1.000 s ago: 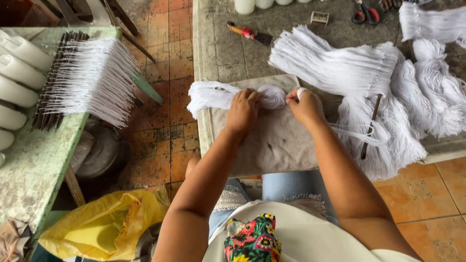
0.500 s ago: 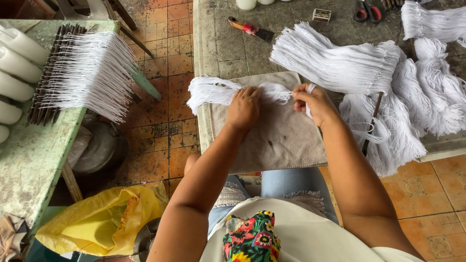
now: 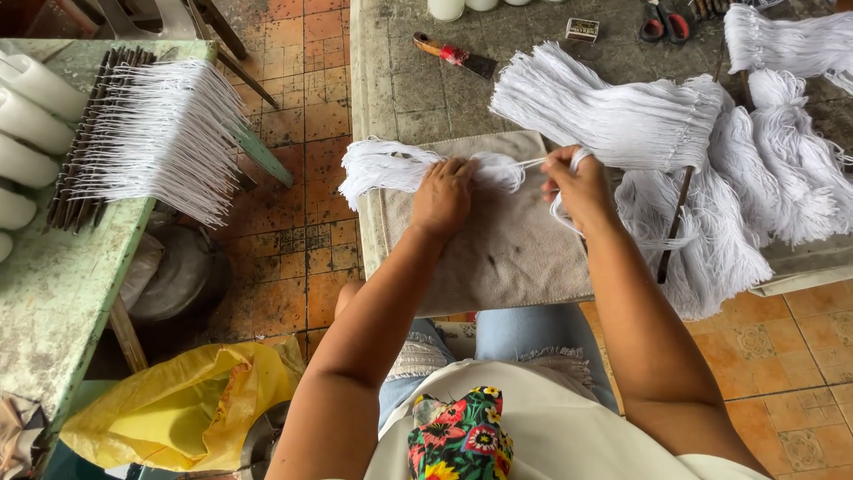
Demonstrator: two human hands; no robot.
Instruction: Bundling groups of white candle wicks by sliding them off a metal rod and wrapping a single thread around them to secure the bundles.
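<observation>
A grey stone worktop [image 3: 418,89] fills the upper middle of the view, standing on an orange tiled floor [image 3: 302,178]. To the left is a second, green worktop [image 3: 53,293] carrying a dark comb-like rack [image 3: 89,133] hung with a fan of white strings [image 3: 164,133] and a row of white candles [image 3: 27,124] at its far left edge. Large heaps of white string bundles [image 3: 702,178] cover the right half of the grey worktop, spilling over its front edge. A beige cloth [image 3: 506,249] lies over the near edge of that worktop, in front of the person. Below the green worktop a yellow plastic bag [image 3: 178,409] sits on the floor. On the cloth's far edge lies a small white string bundle [image 3: 391,164], its frayed end hanging past the worktop's left side. The left hand [image 3: 442,197] presses down on the middle of this bundle, fingers together in a clamped grip over it. The right hand [image 3: 579,185] is just beside it, its grip closed on a white strand [image 3: 533,163] that runs taut from the bundle. Farther back lie a red-handled scraper [image 3: 453,56], scissors [image 3: 665,22] and a small box [image 3: 582,29].
</observation>
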